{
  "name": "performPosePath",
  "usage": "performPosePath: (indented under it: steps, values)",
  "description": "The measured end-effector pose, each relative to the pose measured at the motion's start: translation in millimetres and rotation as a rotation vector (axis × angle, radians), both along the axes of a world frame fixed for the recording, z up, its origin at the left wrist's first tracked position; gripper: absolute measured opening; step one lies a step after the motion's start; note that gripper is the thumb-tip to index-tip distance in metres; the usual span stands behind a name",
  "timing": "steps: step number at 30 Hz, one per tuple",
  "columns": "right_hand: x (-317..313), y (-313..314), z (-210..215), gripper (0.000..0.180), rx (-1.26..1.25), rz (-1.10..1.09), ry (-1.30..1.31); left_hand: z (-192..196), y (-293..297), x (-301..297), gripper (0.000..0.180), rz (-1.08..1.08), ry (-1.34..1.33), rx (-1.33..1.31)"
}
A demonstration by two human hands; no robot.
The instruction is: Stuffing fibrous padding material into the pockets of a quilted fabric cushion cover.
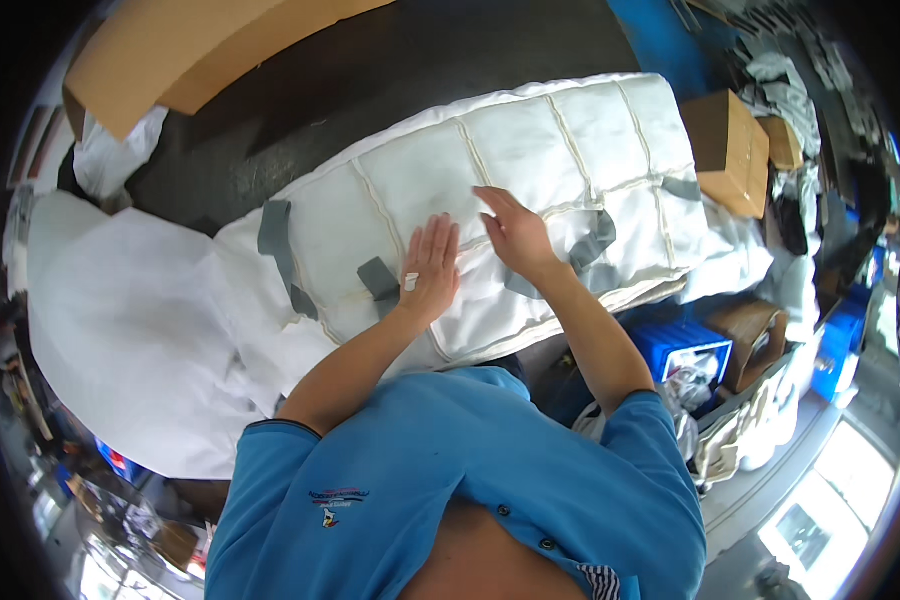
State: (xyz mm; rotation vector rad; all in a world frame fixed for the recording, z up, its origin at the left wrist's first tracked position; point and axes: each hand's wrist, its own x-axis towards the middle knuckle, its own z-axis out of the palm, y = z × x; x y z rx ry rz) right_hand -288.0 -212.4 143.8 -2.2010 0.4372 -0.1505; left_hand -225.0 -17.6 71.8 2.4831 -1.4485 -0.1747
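Note:
Across the dark table lies a large white fabric piece (pixel 520 150), padded-looking and crossed by cream straps or seams. My left hand (pixel 431 270) rests flat on it, fingers together and stretched out, with a small white wrap on one finger. Just to the right, my right hand (pixel 515 232) is over the fabric, its fingers extended and the thumb apart; whether it touches cannot be made out. Neither hand holds anything. A grey patch (pixel 377 279) is beside my left hand, and a curled grey strip (pixel 592 238) lies to the right of my right hand.
Loose white fabric (pixel 130 320) spreads over the left side. A brown cardboard sheet (pixel 200 50) stands at the far left of the dark tabletop (pixel 390 75). At right is a cardboard box (pixel 727 150); below it, a blue crate (pixel 670 345) holds clear plastic.

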Motion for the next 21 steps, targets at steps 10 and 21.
performPosePath:
  steps: [10, 21]
  values:
    - [97, -50, -23, 0.016, -0.478, 0.779, 0.328, -6, -40, -48, 0.085, 0.072, 0.009, -0.062]
    - [160, -34, -29, 0.032, -0.517, 1.283, 0.63, -6, -76, -85, 0.074, 0.31, 0.08, -0.057]
